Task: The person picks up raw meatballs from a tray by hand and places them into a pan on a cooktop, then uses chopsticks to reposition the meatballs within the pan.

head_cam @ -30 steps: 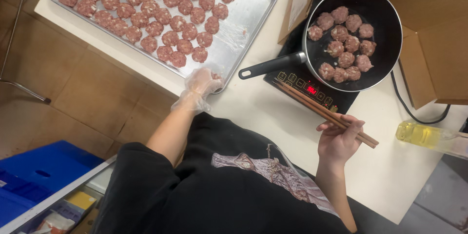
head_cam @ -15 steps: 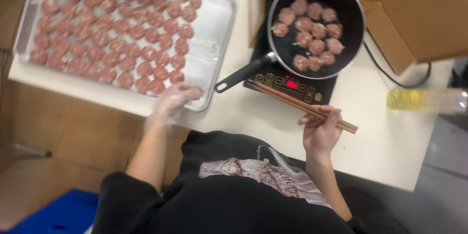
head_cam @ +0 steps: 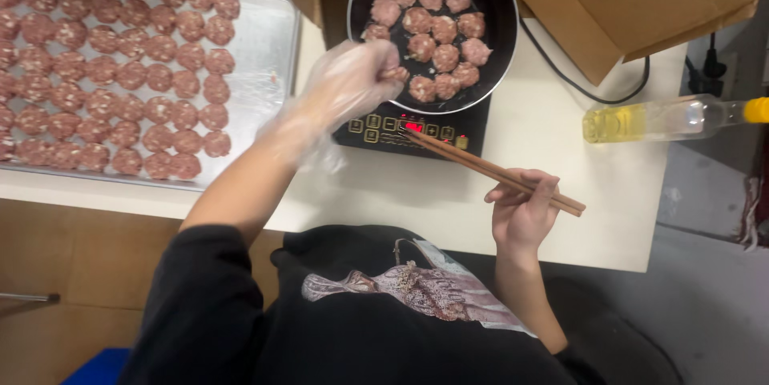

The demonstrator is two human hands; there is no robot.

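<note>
My left hand point(head_cam: 352, 80), in a clear plastic glove, hovers at the near left edge of a black frying pan point(head_cam: 497, 40) and pinches a raw meatball point(head_cam: 394, 74). The pan sits on a black induction cooker point(head_cam: 400, 124) and holds several raw meatballs point(head_cam: 436, 24). My right hand point(head_cam: 525, 209) rests at the table's front edge, closed on a pair of wooden chopsticks point(head_cam: 481, 167) whose tips lie over the cooker's control panel. A metal baking tray point(head_cam: 256, 48) on the left carries rows of raw meatballs point(head_cam: 120, 72).
A plastic bottle of yellow oil point(head_cam: 665, 119) lies on its side at the right of the white table point(head_cam: 561, 137). Cardboard boxes point(head_cam: 641, 0) stand behind the cooker, with a black power cord point(head_cam: 577, 84) running past them. Brown floor tiles point(head_cam: 80, 273) lie below.
My left hand lifted off the tray's corner and moved right to the pan's edge with a meatball in it. The view shifted; my right hand kept holding the chopsticks.
</note>
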